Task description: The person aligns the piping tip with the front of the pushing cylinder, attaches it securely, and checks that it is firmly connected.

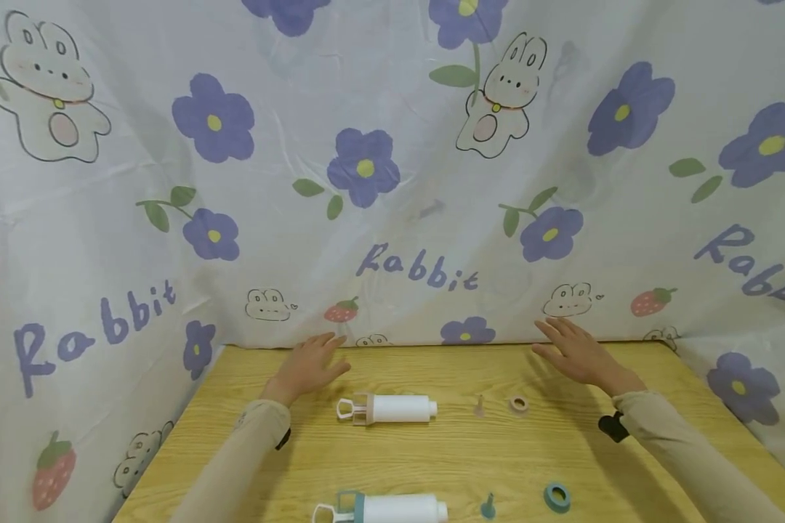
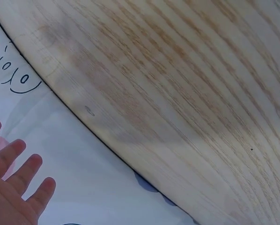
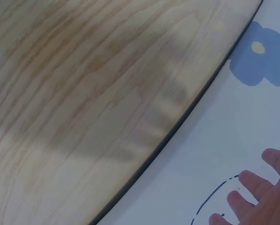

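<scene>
My left hand (image 1: 309, 367) is held over the back left of the wooden table, fingers spread and holding nothing. Nearest to it lies a white syringe-like cylinder (image 1: 400, 408) with a beige collar and a looped white handle. On the back right, my right hand (image 1: 578, 354) also has its fingers spread, with nothing in it. Between the hands are a small beige piece with a stem (image 1: 480, 407) and a beige ring (image 1: 519, 404). In the wrist views, the left fingers (image 2: 19, 176) and right fingers (image 3: 254, 185) appear against the printed cloth.
Closer to me lie a second white cylinder (image 1: 402, 510) with a teal collar, a teal stemmed piece (image 1: 488, 506) and a teal ring (image 1: 557, 497). A cloth (image 1: 405, 232) with rabbits and flowers hangs along the back edge of the table (image 1: 392, 457).
</scene>
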The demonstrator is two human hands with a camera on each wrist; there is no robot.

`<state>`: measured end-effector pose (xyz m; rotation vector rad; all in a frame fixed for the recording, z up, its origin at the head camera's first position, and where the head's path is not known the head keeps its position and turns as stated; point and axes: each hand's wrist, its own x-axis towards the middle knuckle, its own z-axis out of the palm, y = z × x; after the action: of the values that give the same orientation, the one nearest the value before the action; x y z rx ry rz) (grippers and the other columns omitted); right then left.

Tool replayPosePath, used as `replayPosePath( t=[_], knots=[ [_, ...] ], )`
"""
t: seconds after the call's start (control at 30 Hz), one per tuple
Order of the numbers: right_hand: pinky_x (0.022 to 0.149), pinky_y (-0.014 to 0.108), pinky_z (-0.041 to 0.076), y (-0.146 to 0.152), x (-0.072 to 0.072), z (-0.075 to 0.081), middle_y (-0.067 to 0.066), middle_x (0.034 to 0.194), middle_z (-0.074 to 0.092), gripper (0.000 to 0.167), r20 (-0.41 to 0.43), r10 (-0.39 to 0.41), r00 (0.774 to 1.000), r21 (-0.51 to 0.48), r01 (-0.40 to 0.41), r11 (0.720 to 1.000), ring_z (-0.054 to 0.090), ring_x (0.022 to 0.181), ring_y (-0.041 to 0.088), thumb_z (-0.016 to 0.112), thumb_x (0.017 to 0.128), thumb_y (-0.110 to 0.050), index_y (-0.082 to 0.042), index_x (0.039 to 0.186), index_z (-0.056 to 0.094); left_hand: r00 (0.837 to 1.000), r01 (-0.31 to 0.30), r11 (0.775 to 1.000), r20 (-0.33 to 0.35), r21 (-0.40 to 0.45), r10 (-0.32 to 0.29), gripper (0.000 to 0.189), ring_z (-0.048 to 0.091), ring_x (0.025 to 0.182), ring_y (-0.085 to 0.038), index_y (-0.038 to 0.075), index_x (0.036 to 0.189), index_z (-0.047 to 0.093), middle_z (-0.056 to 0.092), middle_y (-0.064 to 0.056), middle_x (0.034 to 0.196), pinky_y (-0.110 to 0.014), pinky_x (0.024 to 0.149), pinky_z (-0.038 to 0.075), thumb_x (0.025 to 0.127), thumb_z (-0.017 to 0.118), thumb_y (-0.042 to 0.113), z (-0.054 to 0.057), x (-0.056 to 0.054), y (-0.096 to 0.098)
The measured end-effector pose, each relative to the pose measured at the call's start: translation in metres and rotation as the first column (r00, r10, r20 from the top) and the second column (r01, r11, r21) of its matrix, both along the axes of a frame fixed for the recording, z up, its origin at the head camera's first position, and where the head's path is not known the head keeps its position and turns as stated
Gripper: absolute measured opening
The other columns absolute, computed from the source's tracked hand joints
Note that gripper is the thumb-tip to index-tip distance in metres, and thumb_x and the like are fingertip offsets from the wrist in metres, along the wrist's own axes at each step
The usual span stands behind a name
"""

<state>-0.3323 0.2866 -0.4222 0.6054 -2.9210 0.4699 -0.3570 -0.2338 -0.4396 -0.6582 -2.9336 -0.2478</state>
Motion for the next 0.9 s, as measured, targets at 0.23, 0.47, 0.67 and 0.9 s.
replayPosePath(
  t=[0.23, 0.47, 0.67, 0.9],
  knots=[
    [0.113, 0.070, 0.020, 0.002, 0.001, -0.004, 0.034, 0.156, 0.028, 0.066, -0.018, 0.002, 1.000, 0.006, -0.002, 1.000, 0.022, 0.143, 0.056, 0.048, 0.104, -0.042, 0.001, 0.153, 0.034, 1.000, 0.000, 1.000, -0.009, -0.011, 0.000, 0.064, 0.044, 0.137, -0.047, 0.009, 0.149, 0.045, 0.045, -0.025, 0.150, -0.065, 0.109, 0.036, 0.100, 0.052, 0.048, -0.003, 0.002, 0.001],
    [0.112, 0.070, 0.022, 0.001, 0.000, -0.006, 0.033, 0.157, 0.026, 0.065, -0.047, 0.011, 0.999, 0.001, -0.011, 1.000, 0.023, 0.143, 0.055, 0.049, 0.104, -0.041, 0.001, 0.152, 0.035, 1.000, 0.014, 1.000, -0.011, -0.003, -0.014, 0.064, 0.044, 0.136, -0.047, 0.008, 0.149, 0.045, 0.044, -0.025, 0.151, -0.066, 0.109, 0.035, 0.100, 0.052, 0.049, 0.000, 0.001, 0.002],
    [0.113, 0.069, 0.023, -0.002, 0.000, -0.010, 0.033, 0.156, 0.028, 0.065, -0.045, 0.025, 0.999, -0.001, -0.025, 1.000, 0.024, 0.143, 0.054, 0.048, 0.104, -0.041, 0.001, 0.152, 0.036, 0.999, 0.031, 0.999, -0.009, 0.013, -0.031, 0.065, 0.044, 0.135, -0.049, 0.008, 0.149, 0.044, 0.044, -0.026, 0.150, -0.068, 0.108, 0.035, 0.099, 0.052, 0.049, -0.005, -0.001, 0.006],
    [0.113, 0.069, 0.023, -0.007, 0.000, -0.012, 0.033, 0.155, 0.030, 0.064, -0.055, 0.035, 0.998, -0.009, -0.035, 0.999, 0.023, 0.143, 0.054, 0.047, 0.105, -0.041, 0.001, 0.152, 0.036, 1.000, 0.022, 1.000, 0.012, -0.007, -0.021, 0.064, 0.043, 0.137, -0.046, 0.011, 0.151, 0.042, 0.043, -0.024, 0.152, -0.066, 0.110, 0.034, 0.100, 0.053, 0.048, -0.003, -0.001, 0.013]
  ],
)
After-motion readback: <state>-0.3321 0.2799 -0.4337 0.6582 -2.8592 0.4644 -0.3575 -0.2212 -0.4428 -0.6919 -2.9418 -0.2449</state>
